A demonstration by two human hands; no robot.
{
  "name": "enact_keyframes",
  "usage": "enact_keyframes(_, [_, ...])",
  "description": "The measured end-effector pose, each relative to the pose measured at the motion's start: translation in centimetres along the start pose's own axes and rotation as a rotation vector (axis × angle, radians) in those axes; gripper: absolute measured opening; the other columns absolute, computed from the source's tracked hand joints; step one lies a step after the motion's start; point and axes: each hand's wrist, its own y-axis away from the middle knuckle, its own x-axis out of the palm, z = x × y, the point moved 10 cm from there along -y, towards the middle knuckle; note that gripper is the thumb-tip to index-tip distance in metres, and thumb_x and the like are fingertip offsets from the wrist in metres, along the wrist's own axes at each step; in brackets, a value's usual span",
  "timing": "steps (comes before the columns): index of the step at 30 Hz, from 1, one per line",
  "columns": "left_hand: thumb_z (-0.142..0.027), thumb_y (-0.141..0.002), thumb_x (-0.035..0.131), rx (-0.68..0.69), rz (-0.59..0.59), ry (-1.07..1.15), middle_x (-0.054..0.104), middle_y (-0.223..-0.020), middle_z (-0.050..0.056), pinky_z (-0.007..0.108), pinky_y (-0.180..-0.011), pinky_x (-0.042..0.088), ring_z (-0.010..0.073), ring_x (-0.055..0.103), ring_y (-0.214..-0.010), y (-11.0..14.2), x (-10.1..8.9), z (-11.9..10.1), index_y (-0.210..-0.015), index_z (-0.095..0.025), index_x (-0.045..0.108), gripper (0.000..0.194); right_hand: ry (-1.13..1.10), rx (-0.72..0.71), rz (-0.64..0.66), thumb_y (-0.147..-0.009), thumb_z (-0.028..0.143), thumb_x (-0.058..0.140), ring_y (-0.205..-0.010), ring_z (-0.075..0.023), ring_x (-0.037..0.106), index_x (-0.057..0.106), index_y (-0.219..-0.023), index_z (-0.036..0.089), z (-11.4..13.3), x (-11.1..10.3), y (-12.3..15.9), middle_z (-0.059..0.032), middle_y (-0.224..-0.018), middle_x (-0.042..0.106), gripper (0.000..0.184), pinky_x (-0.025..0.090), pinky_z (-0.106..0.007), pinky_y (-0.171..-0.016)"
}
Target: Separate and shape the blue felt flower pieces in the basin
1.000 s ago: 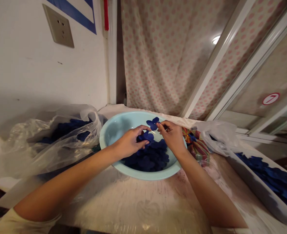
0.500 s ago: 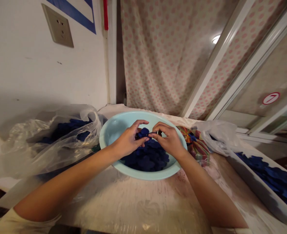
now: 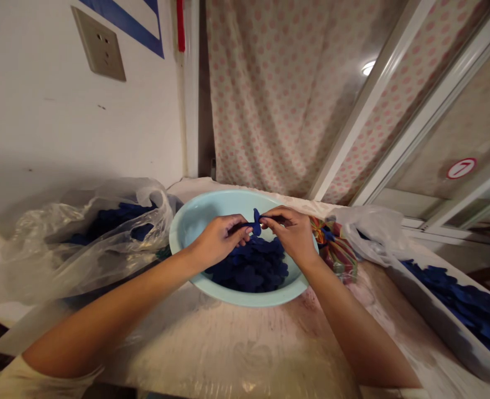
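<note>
Closer pinched than half a second before, the left hand [image 3: 220, 239] had drawn its thumb and fingers together in the head view, and the dark blue flower-shaped piece [image 3: 256, 223] now showed between both hands. The left hand was closed on the near side of that piece, fingertips pressed to it; the right hand [image 3: 290, 230] had its thumb and forefinger shut on the other side, the remaining fingers curled.

The piece was held up above the light blue basin [image 3: 249, 301], over the heap of blue pieces [image 3: 253, 266] lying inside it, and one petal stood upright. The basin rested on a pale covered table [image 3: 212, 343].

Left of the basin lay a clear plastic bag [image 3: 32, 249] with more blue pieces in it. On the right, a striped bundle [image 3: 338, 252] sat just beside the rim, next to a whitish plastic bag [image 3: 384, 227], and farther right a long tray [image 3: 432, 318] held more blue pieces.
</note>
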Motion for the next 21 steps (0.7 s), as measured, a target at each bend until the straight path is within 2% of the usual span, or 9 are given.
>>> enact_keyframes(3, [-0.03,-0.086,0.047,-0.003,-0.001,-0.046,0.058,-0.065,-0.001,0.023,-0.059,0.045,0.0105,0.055,-0.06,0.0,-0.1,-0.1,-0.076,-0.015,0.055,0.02,-0.041,0.08,-0.03,-0.068,0.031,0.07,-0.054,-0.0115,0.058,0.061,-0.067,0.017,-0.9,-0.2,0.1,0.0005,-0.058,0.062,0.016,0.044,-0.023,-0.05])
enact_keyframes(5, [-0.033,-0.086,0.046,-0.007,-0.016,-0.055,0.057,-0.065,0.0,0.024,-0.059,0.044,0.0111,0.055,-0.061,0.1,-0.3,-0.2,-0.073,-0.015,0.054,0.024,-0.028,0.074,-0.012,-0.07,0.032,0.068,-0.053,-0.0109,0.057,0.06,-0.066,0.018,-0.7,-0.1,0.1,0.0007,-0.057,0.061,0.017,0.043,-0.022,-0.05])
enact_keyframes(8, [-0.038,-0.086,0.045,-0.006,-0.031,-0.036,0.058,-0.069,0.001,0.025,-0.06,0.044,0.0124,0.056,-0.065,0.2,-0.5,-0.5,-0.077,-0.015,0.053,0.027,0.049,0.02,0.074,-0.076,0.032,0.062,-0.053,-0.0106,0.055,0.061,-0.067,0.018,0.0,0.6,0.1,0.0003,-0.059,0.061,0.017,0.042,-0.023,-0.051])
enact_keyframes(12, [-0.042,-0.081,0.052,0.017,0.001,-0.086,0.056,-0.074,0.0,0.024,-0.058,0.043,0.0123,0.053,-0.065,0.2,-0.1,-0.5,-0.089,-0.016,0.054,0.027,0.126,-0.041,0.213,-0.082,0.029,0.055,-0.057,-0.0114,0.056,0.061,-0.07,0.018,0.7,1.9,0.2,-0.0002,-0.063,0.062,0.017,0.042,-0.023,-0.054])
enact_keyframes(17, [-0.032,-0.079,0.056,0.073,0.007,-0.098,0.056,-0.075,-0.001,0.025,-0.063,0.044,0.012,0.053,-0.067,0.1,0.2,-0.4,-0.101,-0.018,0.048,0.027,0.193,-0.107,0.31,-0.085,0.023,0.046,-0.061,-0.0113,0.056,0.06,-0.076,0.019,1.1,2.9,0.5,0.0,-0.066,0.061,0.018,0.043,-0.023,-0.059])
enact_keyframes(21, [-0.024,-0.078,0.056,0.093,0.072,-0.038,0.054,-0.072,-0.004,0.022,-0.059,0.042,0.0106,0.053,-0.064,0.2,0.9,-0.8,-0.113,-0.02,0.04,0.038,0.121,-0.068,0.309,-0.08,0.017,0.049,-0.069,-0.0129,0.06,0.059,-0.08,0.019,0.4,3.0,0.5,-0.0003,-0.073,0.063,0.01,0.046,-0.024,-0.066])
